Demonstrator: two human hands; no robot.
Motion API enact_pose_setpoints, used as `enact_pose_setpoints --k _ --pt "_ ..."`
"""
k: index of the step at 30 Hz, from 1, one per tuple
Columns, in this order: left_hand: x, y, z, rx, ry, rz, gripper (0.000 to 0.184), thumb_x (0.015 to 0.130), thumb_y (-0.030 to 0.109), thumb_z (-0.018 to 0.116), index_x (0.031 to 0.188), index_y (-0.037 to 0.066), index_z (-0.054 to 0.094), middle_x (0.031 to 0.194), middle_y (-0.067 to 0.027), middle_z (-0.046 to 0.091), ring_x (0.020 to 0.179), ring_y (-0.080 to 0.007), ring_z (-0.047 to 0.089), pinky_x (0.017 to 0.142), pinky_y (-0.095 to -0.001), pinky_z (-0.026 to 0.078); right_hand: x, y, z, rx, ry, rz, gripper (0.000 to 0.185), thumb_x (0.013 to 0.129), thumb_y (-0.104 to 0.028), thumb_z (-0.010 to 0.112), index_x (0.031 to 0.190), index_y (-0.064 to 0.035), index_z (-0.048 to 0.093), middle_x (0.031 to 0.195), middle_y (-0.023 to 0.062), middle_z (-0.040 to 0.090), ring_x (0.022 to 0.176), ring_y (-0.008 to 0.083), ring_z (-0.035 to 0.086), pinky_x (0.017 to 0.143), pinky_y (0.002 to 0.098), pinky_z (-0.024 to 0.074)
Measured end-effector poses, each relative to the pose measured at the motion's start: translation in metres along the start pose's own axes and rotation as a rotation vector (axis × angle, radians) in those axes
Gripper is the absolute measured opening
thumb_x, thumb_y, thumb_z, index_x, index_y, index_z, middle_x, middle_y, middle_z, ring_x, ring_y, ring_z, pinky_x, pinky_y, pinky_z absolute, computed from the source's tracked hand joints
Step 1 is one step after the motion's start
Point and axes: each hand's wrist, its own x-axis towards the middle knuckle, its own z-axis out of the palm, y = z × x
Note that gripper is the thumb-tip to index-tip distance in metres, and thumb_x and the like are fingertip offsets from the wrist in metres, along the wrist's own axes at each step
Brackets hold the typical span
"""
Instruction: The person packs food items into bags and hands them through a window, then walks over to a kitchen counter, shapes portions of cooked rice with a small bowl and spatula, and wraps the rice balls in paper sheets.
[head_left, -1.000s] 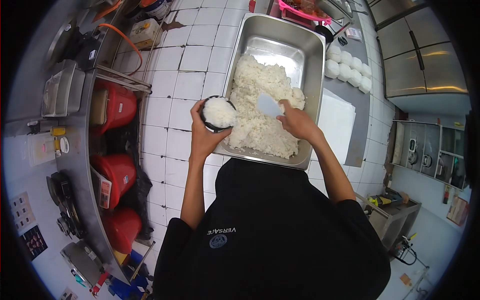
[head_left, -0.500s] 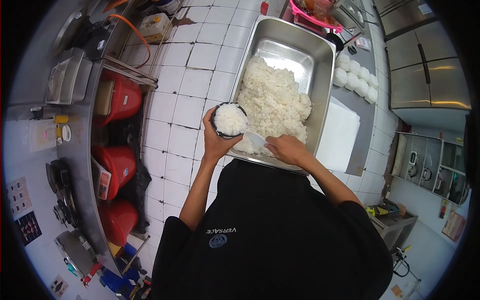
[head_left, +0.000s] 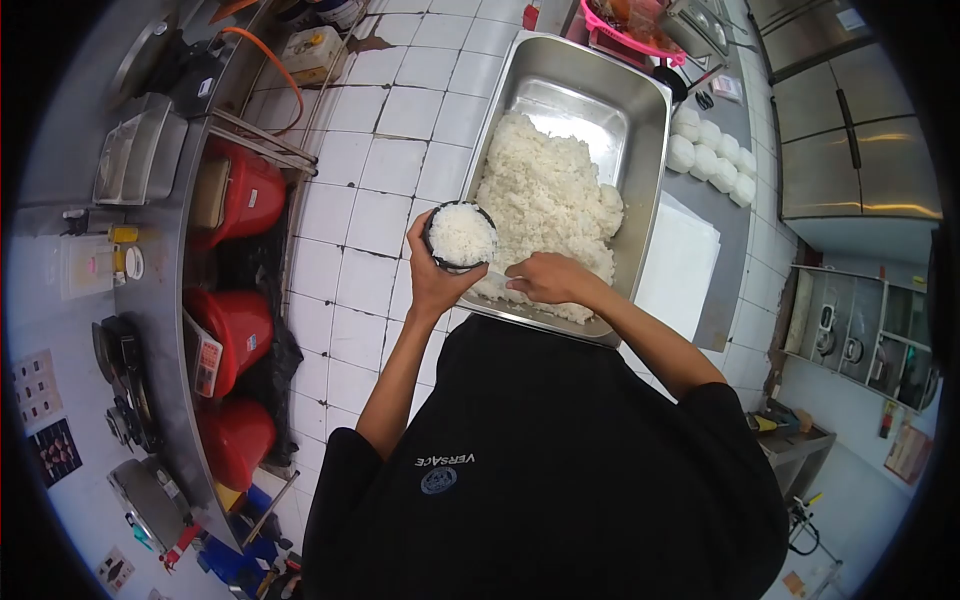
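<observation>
So this one bowl looks nearly done, but the whole batch? Doesn't look like it. The left hand [head_left: 436,290] is wrapped around a black bowl [head_left: 456,267], thumb on one side and fingers curving round the other, holding it up by the near left corner of the big steel pan [head_left: 575,112]. The rice in the bowl [head_left: 463,235] comes right up to the rim and mounds a bit, so I'd call the filling part pretty much finished.

The right hand [head_left: 552,279] is curled tight on a pale paddle [head_left: 497,284], over the near end of the pan. The blade sits just beside the bowl and the left thumb (can't tell if it's actually touching, or how much rice is on it).

As for what's left, the loose rice in the pan [head_left: 545,190] is a big heap, with only the far end down to bare metal. Loads more portions in there, I reckon. Over on the grey counter [head_left: 735,240] there are white rounded lumps [head_left: 705,157] in two neat rows, maybe finished portions (too small to be sure), plus white sheets [head_left: 680,265] lying flat beside the pan.
</observation>
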Motion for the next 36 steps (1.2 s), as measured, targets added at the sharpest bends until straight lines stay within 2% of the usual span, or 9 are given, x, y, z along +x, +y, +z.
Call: enact_pose_setpoints --k 6,11,17,18,21,25,27,30,36 --pt "-0.005 -0.001 0.000 -0.040 0.035 0.000 0.103 0.057 0.010 0.091 0.141 0.003 0.031 0.130 -0.0171 0.047 0.120 -0.0304 0.054 0.101 -0.0403 0.048 0.007 0.021 0.014 0.530 0.073 -0.079 0.037 0.101 -0.032 0.053 0.085 -0.0013 0.065 0.064 0.0124 0.059 0.059 0.0240 0.055 0.059 0.0404 0.0452" --pt "-0.001 0.013 -0.006 -0.242 0.130 -0.107 0.102 0.058 0.005 0.088 0.142 0.003 0.029 0.131 -0.0172 0.045 0.119 -0.0294 0.054 0.102 -0.0384 0.048 -0.005 0.015 -0.013 0.936 -0.085 0.199 0.039 0.103 -0.034 0.051 0.083 -0.0015 0.060 0.060 -0.0004 0.046 0.054 0.0078 0.042 0.052 0.0303 0.0366" --pt "0.011 0.058 -0.012 0.126 -0.006 -0.136 0.097 0.063 0.003 0.087 0.144 0.001 0.034 0.136 -0.0190 0.047 0.124 -0.0342 0.052 0.104 -0.0407 0.047 -0.049 -0.005 -0.040 0.512 0.498 0.194 0.030 0.103 -0.025 0.049 0.093 -0.0005 0.061 0.061 0.0116 0.055 0.058 0.0274 0.054 0.059 0.0411 0.0438" --pt "0.013 0.060 -0.005 0.185 -0.058 -0.089 0.097 0.063 0.002 0.086 0.144 0.000 0.033 0.136 -0.0199 0.046 0.125 -0.0363 0.051 0.104 -0.0415 0.046 -0.055 -0.023 -0.051 0.402 0.517 0.259 0.025 0.101 -0.019 0.048 0.112 0.0001 0.060 0.075 0.0201 0.063 0.072 0.0397 0.062 0.069 0.0495 0.0477" --pt "0.021 0.064 0.022 0.265 -0.137 -0.001 0.095 0.065 0.003 0.086 0.145 0.002 0.033 0.136 -0.0209 0.047 0.127 -0.0383 0.051 0.103 -0.0421 0.047 -0.048 -0.059 -0.028 0.070 0.632 0.310 0.036 0.098 -0.013 0.048 0.132 -0.0007 0.051 0.093 0.0222 0.064 0.082 0.0410 0.066 0.076 0.0519 0.0500" --pt "0.029 0.066 0.034 0.228 -0.115 -0.021 0.094 0.066 0.005 0.086 0.144 0.001 0.034 0.136 -0.0204 0.047 0.125 -0.0370 0.052 0.103 -0.0417 0.047 -0.058 -0.067 -0.032 -0.016 0.586 0.301 0.049 0.092 -0.005 0.051 0.140 -0.0004 0.045 0.108 0.0213 0.060 0.086 0.0409 0.064 0.077 0.0495 0.0518" --pt "0.028 0.063 0.027 0.120 -0.155 -0.018 0.095 0.065 0.004 0.085 0.145 0.003 0.032 0.137 -0.0191 0.046 0.126 -0.0335 0.052 0.103 -0.0403 0.047 -0.075 -0.049 -0.049 -0.039 0.674 0.209 0.044 0.095 -0.009 0.051 0.138 -0.0007 0.048 0.091 0.0168 0.060 0.080 0.0348 0.064 0.072 0.0460 0.0513" --pt "0.027 0.053 0.030 -0.123 -0.189 -0.099 0.100 0.061 0.001 0.086 0.146 0.005 0.033 0.138 -0.0160 0.046 0.129 -0.0286 0.049 0.108 -0.0389 0.044 -0.091 -0.036 -0.070 1.132 0.636 0.341 0.040 0.104 -0.025 0.045 0.142 -0.0120 0.050 0.065 0.0001 0.045 0.059 0.0087 0.045 0.055 0.0257 0.0391" --pt "0.029 0.058 0.032 -0.238 -0.266 -0.051 0.104 0.058 -0.003 0.086 0.147 0.006 0.033 0.140 -0.0134 0.046 0.133 -0.0273 0.045 0.111 -0.0389 0.041 -0.074 -0.065 -0.023 0.920 0.781 0.205 0.044 0.107 -0.023 0.043 0.148 -0.0105 0.047 0.071 0.0034 0.060 0.060 0.0118 0.051 0.060 0.0275 0.0445"
